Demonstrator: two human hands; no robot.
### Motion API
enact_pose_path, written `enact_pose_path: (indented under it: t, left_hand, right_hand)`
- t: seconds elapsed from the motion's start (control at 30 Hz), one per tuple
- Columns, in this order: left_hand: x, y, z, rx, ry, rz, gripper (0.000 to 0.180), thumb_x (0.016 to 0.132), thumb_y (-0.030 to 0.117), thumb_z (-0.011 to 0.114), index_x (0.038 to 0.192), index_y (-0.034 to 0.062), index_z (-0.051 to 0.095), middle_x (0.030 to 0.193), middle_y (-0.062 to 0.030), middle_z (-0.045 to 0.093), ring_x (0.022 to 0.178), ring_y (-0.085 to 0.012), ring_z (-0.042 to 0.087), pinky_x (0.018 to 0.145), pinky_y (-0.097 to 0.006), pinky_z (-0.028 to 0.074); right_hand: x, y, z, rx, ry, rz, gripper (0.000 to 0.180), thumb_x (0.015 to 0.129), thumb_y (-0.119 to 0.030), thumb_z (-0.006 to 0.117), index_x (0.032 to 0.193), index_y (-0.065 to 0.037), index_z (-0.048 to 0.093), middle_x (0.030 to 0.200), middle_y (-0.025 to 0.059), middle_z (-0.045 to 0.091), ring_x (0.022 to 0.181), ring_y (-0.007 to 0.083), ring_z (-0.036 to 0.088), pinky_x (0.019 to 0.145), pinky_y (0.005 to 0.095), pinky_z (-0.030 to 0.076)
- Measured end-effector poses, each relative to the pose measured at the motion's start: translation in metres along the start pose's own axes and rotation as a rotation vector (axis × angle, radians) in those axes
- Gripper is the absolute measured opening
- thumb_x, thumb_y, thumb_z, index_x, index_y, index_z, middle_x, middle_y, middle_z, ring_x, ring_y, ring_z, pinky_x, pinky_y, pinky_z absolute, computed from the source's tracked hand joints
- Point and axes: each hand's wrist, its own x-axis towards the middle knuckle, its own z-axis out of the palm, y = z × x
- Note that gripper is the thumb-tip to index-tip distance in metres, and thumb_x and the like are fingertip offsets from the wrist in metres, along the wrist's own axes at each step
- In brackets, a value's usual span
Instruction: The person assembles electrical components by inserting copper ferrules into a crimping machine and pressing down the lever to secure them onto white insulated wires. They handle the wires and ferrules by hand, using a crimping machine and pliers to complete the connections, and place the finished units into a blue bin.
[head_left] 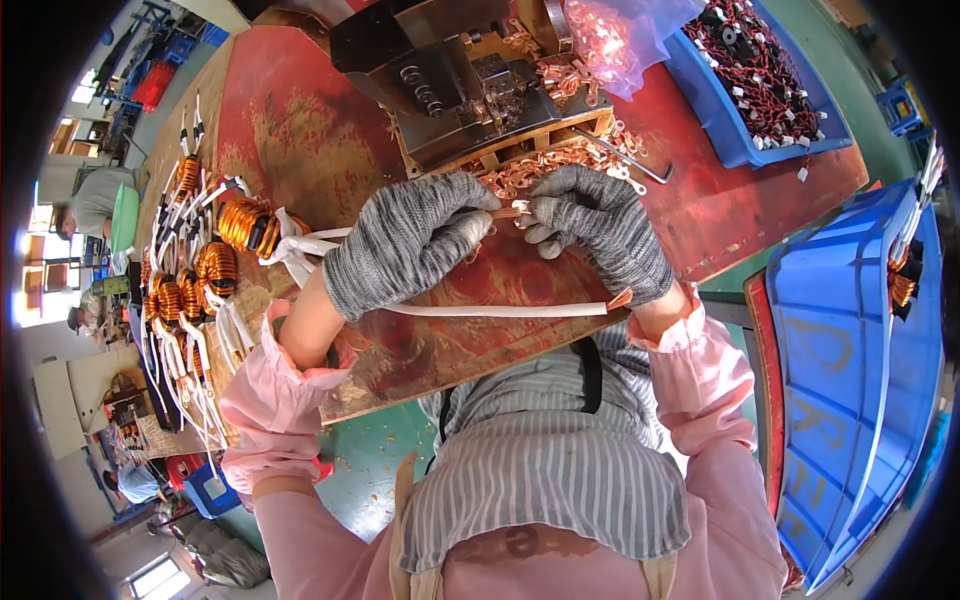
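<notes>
Both my hands wear grey knitted gloves and meet over the red table point(300, 130). My left hand point(405, 240) pinches the bare copper end of a wire point(504, 213) between thumb and fingers. Against that end, my right hand point(600, 215) holds a small shiny copper terminal lug point(521, 208). Whether the wire sits inside the lug, I cannot tell. White-sleeved leads run from under my left hand to an orange copper-wound coil point(250, 227) on its left. Another white-sleeved lead point(510, 310), with a frayed copper tip, lies across the table below my hands.
A dark metal press point(440, 80) stands ahead, with loose copper lugs point(570, 160) and a hex key point(630, 158) before it. Several more coils point(180, 290) lie at left. A blue bin of red wires point(755, 90) is at far right; a large blue crate point(830, 370) stands nearer.
</notes>
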Motion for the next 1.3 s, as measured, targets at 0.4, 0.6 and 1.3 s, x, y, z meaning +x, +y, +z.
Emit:
enact_pose_path:
  t: [0.4,0.6,1.3]
  left_hand:
    - [-0.001,-0.002,0.005,0.246,0.075,0.135,0.021,0.079,0.015,0.064,0.099,0.0098,0.063,0.087,-0.0106,0.061,0.078,-0.0309,0.059,0.07,-0.038,0.048]
    - [-0.002,-0.003,0.006,0.369,0.058,0.186,0.025,0.079,0.02,0.064,0.102,0.0113,0.064,0.088,-0.0089,0.06,0.078,-0.0283,0.059,0.067,-0.037,0.048]
    - [-0.134,-0.048,-0.146,0.937,-0.082,-0.559,0.069,0.065,0.008,0.069,0.13,0.0159,0.045,0.131,-0.013,0.043,0.121,-0.0323,0.042,0.101,-0.039,0.036]
  right_hand:
    - [-0.003,-0.01,0.006,-0.033,-0.031,0.02,0.02,0.086,-0.007,0.06,0.1,0.007,0.057,0.086,0.0126,0.063,0.075,0.0197,0.066,0.062,0.0266,0.056]
    - [-0.001,-0.015,0.002,-0.071,-0.113,-0.011,0.016,0.085,-0.007,0.061,0.096,0.005,0.059,0.084,0.0107,0.063,0.075,0.0165,0.064,0.063,0.026,0.055]
    - [0.009,0.004,0.0,-0.139,-0.127,-0.019,0.01,0.08,-0.002,0.065,0.089,0.0,0.06,0.074,0.0064,0.062,0.066,0.0126,0.058,0.061,0.0238,0.048]
